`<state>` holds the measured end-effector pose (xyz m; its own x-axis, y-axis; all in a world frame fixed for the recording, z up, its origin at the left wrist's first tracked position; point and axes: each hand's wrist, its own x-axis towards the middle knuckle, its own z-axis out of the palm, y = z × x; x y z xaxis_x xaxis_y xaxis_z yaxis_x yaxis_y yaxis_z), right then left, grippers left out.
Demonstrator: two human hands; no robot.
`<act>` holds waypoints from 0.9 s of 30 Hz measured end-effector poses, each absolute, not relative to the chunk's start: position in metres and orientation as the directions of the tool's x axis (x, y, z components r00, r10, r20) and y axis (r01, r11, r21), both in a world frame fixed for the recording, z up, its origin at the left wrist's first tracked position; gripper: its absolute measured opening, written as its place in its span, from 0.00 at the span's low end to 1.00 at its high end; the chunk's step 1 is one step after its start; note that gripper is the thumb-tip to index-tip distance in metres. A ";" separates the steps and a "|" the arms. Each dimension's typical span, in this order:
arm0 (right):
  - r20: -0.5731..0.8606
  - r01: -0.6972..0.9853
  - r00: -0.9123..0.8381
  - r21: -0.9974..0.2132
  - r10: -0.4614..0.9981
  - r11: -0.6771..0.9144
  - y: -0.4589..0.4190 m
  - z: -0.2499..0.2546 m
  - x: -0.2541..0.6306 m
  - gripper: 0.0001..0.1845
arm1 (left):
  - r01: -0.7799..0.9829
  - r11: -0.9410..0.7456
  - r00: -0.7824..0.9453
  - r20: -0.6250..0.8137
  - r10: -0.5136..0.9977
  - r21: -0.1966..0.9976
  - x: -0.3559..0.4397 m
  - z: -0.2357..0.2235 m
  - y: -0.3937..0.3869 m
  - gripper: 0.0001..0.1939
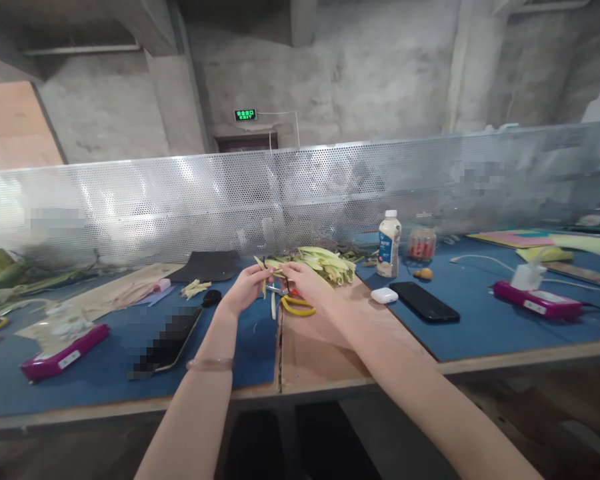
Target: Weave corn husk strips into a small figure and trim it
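My left hand (pixel 249 285) is closed, its fingertips pinching a narrow yellow-green leaf strip (pixel 264 288). My right hand (pixel 305 281) meets it from the other side, also closed in a pinch on the strip's material. A thin dark piece shows between the two hands, too small to name. Just below my right hand lie scissors (pixel 300 308) with yellow handles; their blades point left under the fingers. Behind the right hand rests a bundle of pale green leaves (pixel 333 267), partly covered by it.
Right of the brown board (pixel 320 360) are a white earphone case (pixel 384 295), a black phone (pixel 424 302), a bottle (pixel 389 245), a jar (pixel 422 245) and a purple power strip (pixel 540 301). Leftward lie another phone (pixel 177 340), black tape (pixel 211 298) and a second power strip (pixel 65 353). A perforated metal screen (pixel 205 200) stands behind.
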<state>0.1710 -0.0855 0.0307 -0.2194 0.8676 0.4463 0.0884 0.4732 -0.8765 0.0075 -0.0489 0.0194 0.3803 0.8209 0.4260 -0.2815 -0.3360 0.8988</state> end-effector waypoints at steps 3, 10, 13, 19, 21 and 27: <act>0.436 0.137 -0.149 -0.880 0.888 0.455 -0.081 0.030 0.170 0.16 | -0.261 -0.372 0.348 0.446 0.825 0.891 0.009 0.020 -0.049 0.08; 0.631 0.388 0.121 -0.740 0.766 0.549 -0.063 0.027 0.176 0.15 | -0.197 -0.468 0.265 0.506 0.821 0.862 0.012 0.022 -0.053 0.13; 0.734 0.506 0.097 -0.617 0.672 0.602 -0.066 0.027 0.179 0.14 | -0.141 -0.497 0.253 0.516 0.818 0.856 0.013 0.021 -0.053 0.17; 0.812 0.636 -0.084 -0.403 0.578 0.658 -0.071 0.024 0.173 0.11 | -0.044 -0.552 0.277 0.541 0.794 0.833 0.013 0.021 -0.051 0.13; 0.818 0.658 -0.137 -0.346 0.558 0.669 -0.072 0.022 0.172 0.10 | -0.026 -0.568 0.291 0.550 0.783 0.822 0.014 0.021 -0.052 0.12; 0.821 0.719 -0.210 -0.238 0.531 0.653 -0.077 0.022 0.171 0.08 | -0.013 -0.592 0.309 0.566 0.764 0.806 0.016 0.018 -0.047 0.10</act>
<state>0.1708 -0.0766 0.0223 -0.2098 0.5311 0.8209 0.7193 0.6525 -0.2384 0.0162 -0.0470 0.0175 0.3095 0.7641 0.5660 -0.0133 -0.5917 0.8060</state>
